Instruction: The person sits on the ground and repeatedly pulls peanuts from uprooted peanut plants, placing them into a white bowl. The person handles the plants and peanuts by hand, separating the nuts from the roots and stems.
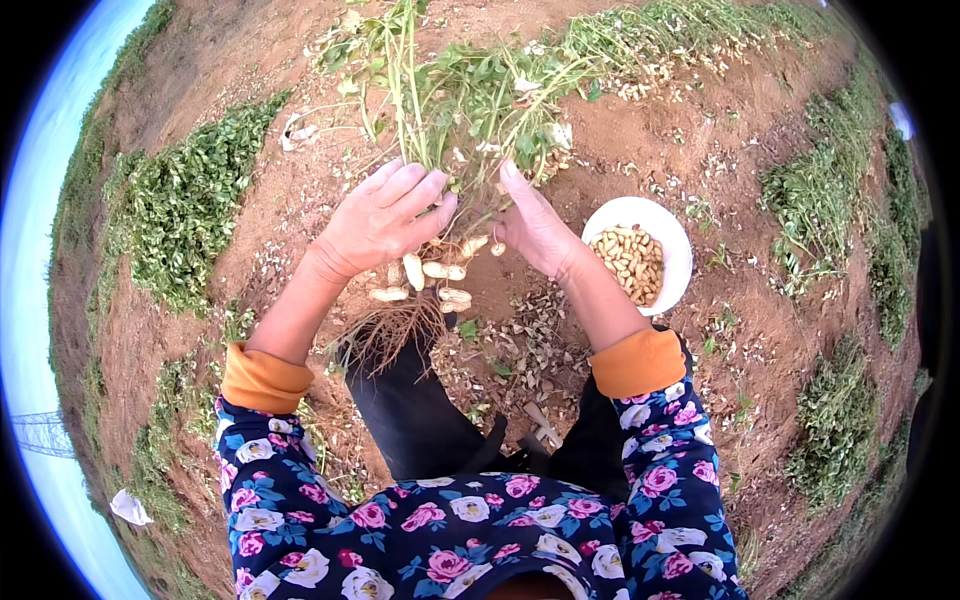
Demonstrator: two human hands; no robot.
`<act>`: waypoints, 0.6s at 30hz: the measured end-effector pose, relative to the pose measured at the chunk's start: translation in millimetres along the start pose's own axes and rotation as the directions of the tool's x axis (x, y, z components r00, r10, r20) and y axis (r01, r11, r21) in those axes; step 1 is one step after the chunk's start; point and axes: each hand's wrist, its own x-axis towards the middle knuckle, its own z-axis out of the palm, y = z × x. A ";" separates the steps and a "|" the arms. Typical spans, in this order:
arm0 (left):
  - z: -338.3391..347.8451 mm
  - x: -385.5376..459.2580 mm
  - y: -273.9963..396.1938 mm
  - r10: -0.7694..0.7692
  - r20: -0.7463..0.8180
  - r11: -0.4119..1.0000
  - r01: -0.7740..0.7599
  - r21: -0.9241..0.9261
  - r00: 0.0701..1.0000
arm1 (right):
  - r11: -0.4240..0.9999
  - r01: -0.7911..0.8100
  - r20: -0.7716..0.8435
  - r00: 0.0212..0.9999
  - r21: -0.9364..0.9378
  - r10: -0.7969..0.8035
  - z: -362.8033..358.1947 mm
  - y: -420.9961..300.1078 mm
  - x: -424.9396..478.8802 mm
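My left hand (394, 214) is closed around the stems of an uprooted peanut plant (406, 97), just above its roots. The leafy tops point away from me. Brown roots (394, 330) hang toward my left knee. Several pale peanut pods (444, 271) cluster below my left hand. My right hand (536, 229) is beside the plant, thumb stretched up and fingers curled. A small pod (498, 248) shows just under those fingers; whether they grip it or a stem is hidden. Past my right wrist stands a white bucket (679, 247), partly filled with picked peanuts (626, 259).
More pulled peanut plants (645, 45) lie in a row ahead, pods exposed. Green heaps of plants are at left (187, 202) and right (825, 180). Dry leaves (540, 341) litter the reddish soil (240, 262) between my legs. A white scrap (130, 508) lies at far left.
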 end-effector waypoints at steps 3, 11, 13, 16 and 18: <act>3.4 14.1 13.8 -0.042 0.038 0.989 0.047 -0.140 0.998 | 1.000 -0.005 -0.104 0.995 0.010 0.006 -0.5 1.2 4.8; 19.1 10.0 10.4 -0.880 0.388 -0.209 0.512 -0.833 0.273 | 0.978 0.207 -0.383 0.902 -0.021 -0.200 -9.5 -14.4 16.4; 45.3 5.2 15.9 -0.795 0.496 -0.211 0.608 -0.766 0.350 | 0.955 0.275 -0.422 0.857 -0.108 -0.295 -10.9 -4.6 25.3; 69.7 10.0 26.6 -0.764 0.456 0.082 0.769 -0.634 0.457 | 0.911 0.375 -0.432 0.802 -0.172 -0.412 -6.6 1.6 29.9; 85.7 19.0 38.9 -0.784 0.431 0.208 0.844 -0.495 0.446 | 0.889 0.380 -0.338 0.827 -0.254 -0.450 -6.5 4.2 31.2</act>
